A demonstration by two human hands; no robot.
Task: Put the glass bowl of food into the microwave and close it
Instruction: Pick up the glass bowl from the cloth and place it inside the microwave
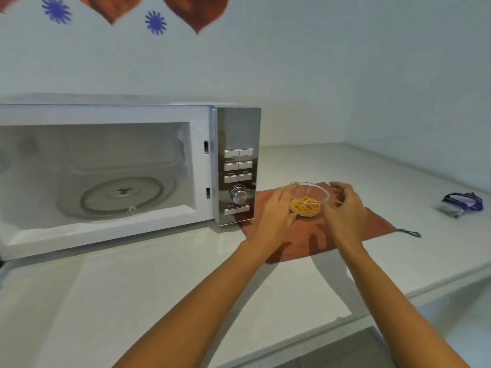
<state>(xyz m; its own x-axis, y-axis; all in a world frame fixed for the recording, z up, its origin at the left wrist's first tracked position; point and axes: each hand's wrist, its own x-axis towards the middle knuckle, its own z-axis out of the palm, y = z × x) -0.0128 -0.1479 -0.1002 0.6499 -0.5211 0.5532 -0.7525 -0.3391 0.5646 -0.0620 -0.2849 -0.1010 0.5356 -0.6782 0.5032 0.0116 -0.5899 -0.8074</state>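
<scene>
A small glass bowl (309, 200) with yellow food in it rests on a rust-coloured cloth (377, 227), just right of the microwave (106, 115). My left hand (276, 208) is pressed against the bowl's left side, fingers wrapped around it. My right hand (344, 208) is cupped at the bowl's right side. Its thumb is close to the glass and its fingers are curled a little off the rim. The microwave stands open, and its white cavity holds only the glass turntable (122, 195). The door swings out past the left edge of the view, mostly hidden.
The microwave's mirrored control panel (237, 166), with buttons and a knob, sits between the cavity and the bowl. A purple packet (462, 203) lies at the far right of the white counter (132, 301). The counter's front edge runs along the lower right.
</scene>
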